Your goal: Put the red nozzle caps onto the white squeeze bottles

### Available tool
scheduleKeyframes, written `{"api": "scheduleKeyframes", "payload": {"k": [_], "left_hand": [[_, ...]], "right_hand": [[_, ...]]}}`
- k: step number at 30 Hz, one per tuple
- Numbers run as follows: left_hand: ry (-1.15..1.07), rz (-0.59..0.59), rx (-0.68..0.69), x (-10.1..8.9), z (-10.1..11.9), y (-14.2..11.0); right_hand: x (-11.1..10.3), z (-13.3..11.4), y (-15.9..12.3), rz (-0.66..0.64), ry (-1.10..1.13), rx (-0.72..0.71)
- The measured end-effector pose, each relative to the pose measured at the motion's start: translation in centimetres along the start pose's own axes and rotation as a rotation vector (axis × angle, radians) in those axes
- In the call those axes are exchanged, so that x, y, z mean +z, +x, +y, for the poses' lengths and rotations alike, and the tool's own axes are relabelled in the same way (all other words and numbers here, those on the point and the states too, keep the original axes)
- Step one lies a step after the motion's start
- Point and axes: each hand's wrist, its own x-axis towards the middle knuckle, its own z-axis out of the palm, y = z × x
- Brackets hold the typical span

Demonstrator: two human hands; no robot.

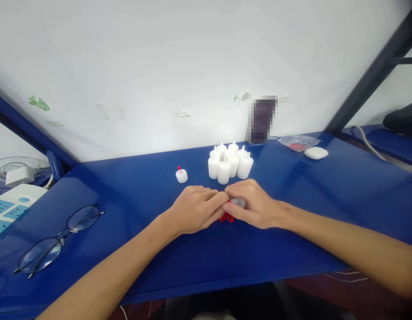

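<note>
My left hand (pixel 199 207) and my right hand (pixel 254 204) meet near the table's middle, fingers closed and tips together. Within the right hand's fingers sits a greyish-white rounded piece (pixel 238 202), partly covered. A bit of red shows where the fingertips meet; what the left fingers pinch is hidden. Just below lie several small red caps (pixel 227 217), partly covered by the hands. Behind the hands stand several white plastic bottles (pixel 245 166) with thin nozzles; the front bottle (pixel 224 172) shows a flat top. To their left is a short white piece with a red tip (pixel 182 175).
On the blue table (pixel 142 249), eyeglasses (pixel 61 240) and a power strip (pixel 12 206) lie at left. At the back right are a pixelated dark upright object (pixel 263 120), a clear bag with red bits (pixel 299 142) and a white rounded object (pixel 316 153). A white wall rises behind.
</note>
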Motion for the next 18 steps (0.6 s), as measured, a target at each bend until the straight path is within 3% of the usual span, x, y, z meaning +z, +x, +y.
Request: {"api": "scheduleKeyframes", "payload": {"k": [18], "left_hand": [[0.037,0.063,0.028,0.09,0.46,0.28]], "right_hand": [[-0.09,-0.87,-0.13,0.060,0.045,0.015]]}}
